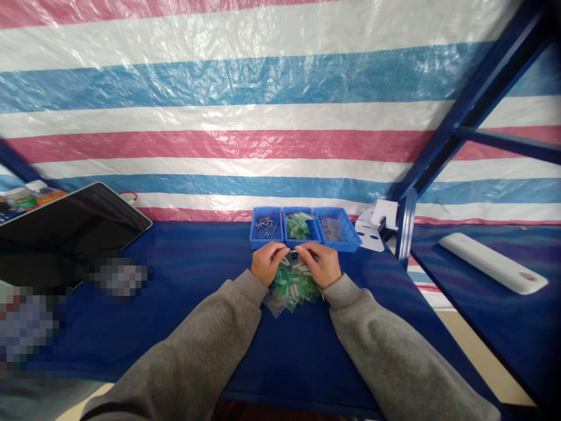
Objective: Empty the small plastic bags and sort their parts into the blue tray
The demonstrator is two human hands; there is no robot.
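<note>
My left hand (266, 262) and my right hand (323, 264) meet above a pile of small clear and green plastic packets (294, 286). Both hands are closed, thumbs pinched against fingers, with a small dark item between the fingertips that is too small to name. Just beyond my fingers stand three blue bins in a row. The left bin (253, 234) holds several thin metal pins (266, 225). Green packets (298, 224) lie in the middle bin (286, 236). In the right bin (353, 239) are clear flat bags (332, 228).
A dark-screened device (74, 228) leans at the left, with jars (21, 197) behind it. A white bent bracket (380, 223) stands right of the bins beside a blue metal post (406, 228). On the right-hand table lies a long white device (493, 263). Striped sheeting (245, 143) hangs behind.
</note>
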